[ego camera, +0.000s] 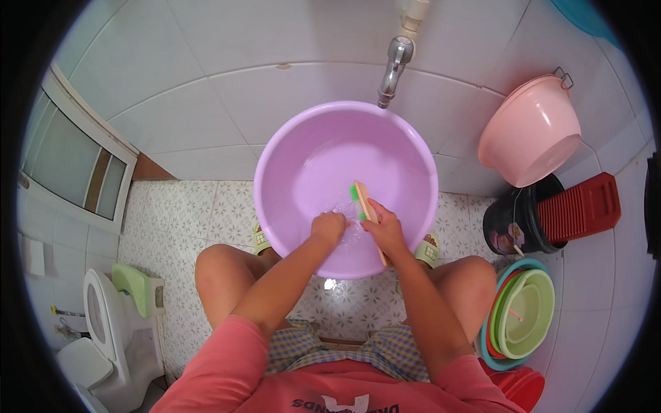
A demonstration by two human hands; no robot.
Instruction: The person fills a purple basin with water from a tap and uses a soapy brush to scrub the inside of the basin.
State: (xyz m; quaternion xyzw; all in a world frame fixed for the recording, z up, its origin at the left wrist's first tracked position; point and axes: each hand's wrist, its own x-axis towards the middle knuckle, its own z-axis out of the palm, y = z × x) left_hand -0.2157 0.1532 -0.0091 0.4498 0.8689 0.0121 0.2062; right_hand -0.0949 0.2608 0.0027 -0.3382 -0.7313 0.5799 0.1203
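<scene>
A large round purple plastic basin (330,121) stands on the floor between my knees, with some clear water (341,206) in its bottom. My right hand (384,229) grips a wooden scrub brush (365,202) with green and pale bristles, tilted on edge over the basin. The bristles face left, towards my left hand. Down at the water, my left hand (329,228) has its fingers curled under; whether anything is in them is hidden. Ripples and splashes lie between the two hands.
A chrome tap (395,67) juts from the tiled wall above the basin's far rim. At right are a hanging pink basin (542,129), a black bucket (516,227) with a red washboard (578,206), and stacked basins (526,315). A white toilet (113,335) stands at left.
</scene>
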